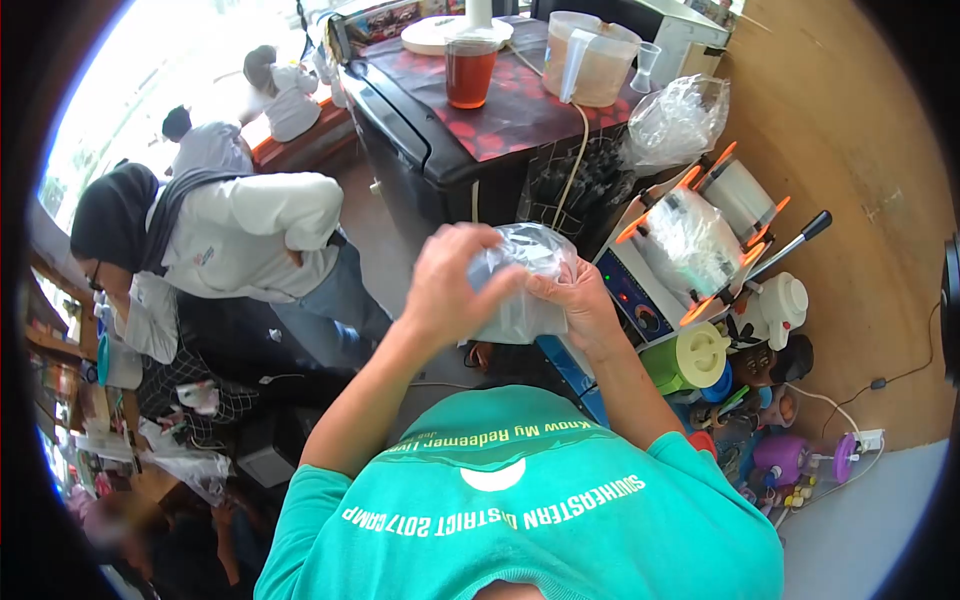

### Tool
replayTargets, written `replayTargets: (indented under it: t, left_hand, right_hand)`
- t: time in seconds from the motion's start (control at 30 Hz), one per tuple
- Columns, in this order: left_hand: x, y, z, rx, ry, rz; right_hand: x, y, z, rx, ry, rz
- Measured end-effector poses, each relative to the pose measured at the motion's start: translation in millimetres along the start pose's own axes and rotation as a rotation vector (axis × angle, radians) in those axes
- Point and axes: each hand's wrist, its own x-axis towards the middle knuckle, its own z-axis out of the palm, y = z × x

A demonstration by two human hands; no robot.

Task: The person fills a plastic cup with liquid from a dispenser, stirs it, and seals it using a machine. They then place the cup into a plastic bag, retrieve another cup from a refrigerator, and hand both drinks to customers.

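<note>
A clear plastic bag [530, 318] is in front of my chest, its top bunched and rounded. What is inside it, if anything, I cannot make out. My right hand [588, 308] grips the bag's right side between thumb and fingers. On the other side, my left hand [447, 278] lies against the bag, thumb and fingers apart and slightly blurred. Beyond both hands, a clear cup of reddish-brown drink [470, 75] stands upright on a dark, red-patterned tabletop [505, 130].
At right stands a cup-sealing machine [640, 300] with orange-ended film rollers and a black-handled lever. Nearby are a green lidded pitcher [690, 358] and a white jug [780, 308]. A measuring jug [592, 70] sits on the table. A person in white [250, 225] bends at left.
</note>
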Motion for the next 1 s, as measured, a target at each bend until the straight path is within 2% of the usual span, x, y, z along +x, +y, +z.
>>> replayTargets:
  t: [0.03,0.07,0.13,0.2,0.3,0.33,0.4,0.43,0.47,0.53,0.6,0.7,0.73,0.8,0.83,0.87,0.93,0.97,1.0]
  left_hand:
    - [-1.0,4.4,7.1,-0.035,-0.030,0.113]
    - [-1.0,9.5,11.5,-0.173,-0.031,0.061]
    - [0.6,16.4,5.4,-0.288,0.053,-0.190]
    - [9.3,13.0,-8.7,-0.306,0.166,-0.285]
    - [14.7,0.8,-28.7,-0.317,0.234,-0.325]
    - [16.2,-1.0,-35.5,-0.316,0.249,-0.340]
    - [19.9,1.1,-43.4,-0.396,0.206,-0.327]
    - [22.2,6.1,-46.5,-0.462,0.109,-0.264]
    - [25.2,13.8,-50.5,-0.528,0.010,-0.201]
    - [33.3,29.9,-61.3,-0.491,-0.237,-0.214]
    - [41.5,32.0,-62.6,-0.414,-0.339,-0.161]
    - [58.3,36.1,-78.2,-0.250,-0.417,-0.076]
    - [64.8,35.0,-80.2,-0.250,-0.420,-0.063]
    - [74.3,34.4,-81.3,-0.184,-0.407,-0.003]
    - [77.1,35.9,-78.2,-0.190,-0.431,0.058]
    - [80.4,38.7,-75.3,-0.195,-0.438,0.067]
    - [87.7,44.5,-70.9,-0.285,-0.573,0.250]
    - [90.6,46.7,-70.2,-0.326,-0.625,0.251]
    - [94.1,45.3,-70.1,-0.328,-0.630,0.259]
  right_hand:
    - [1.9,5.1,-5.8,0.033,-0.026,-0.039]
    - [2.8,2.7,-3.7,0.033,-0.021,-0.043]
    - [9.2,-3.7,3.3,0.007,0.105,-0.069]
    - [9.4,-6.7,-4.5,0.038,0.119,-0.132]
    - [5.2,-12.3,-19.9,-0.429,0.313,-0.334]
    - [2.6,-11.6,-31.0,-0.428,0.314,-0.340]
    - [-8.9,-22.7,-21.6,-1.213,0.554,-0.293]
    - [-11.7,-22.3,-14.4,-1.088,0.496,-0.311]
    - [-11.0,-21.6,-0.6,-1.091,0.498,-0.317]
    - [-11.6,-21.6,28.2,-0.877,0.169,-0.773]
    - [-19.6,-26.1,29.0,-0.931,0.186,-0.703]
    - [-27.7,-40.9,4.9,-0.888,0.244,-0.242]
    - [-31.8,-44.3,1.6,-0.889,0.252,-0.253]
    - [-48.1,-56.7,13.6,-0.988,0.109,-0.387]
    - [-52.5,-54.9,19.6,-0.796,0.065,-0.431]
    - [-53.4,-55.5,25.8,-0.799,0.077,-0.435]
    - [-54.4,-57.9,33.5,-0.974,0.075,-0.306]
    - [-55.8,-56.3,26.6,-0.982,0.081,-0.200]
    - [-59.5,-56.5,19.4,-0.983,0.091,-0.203]
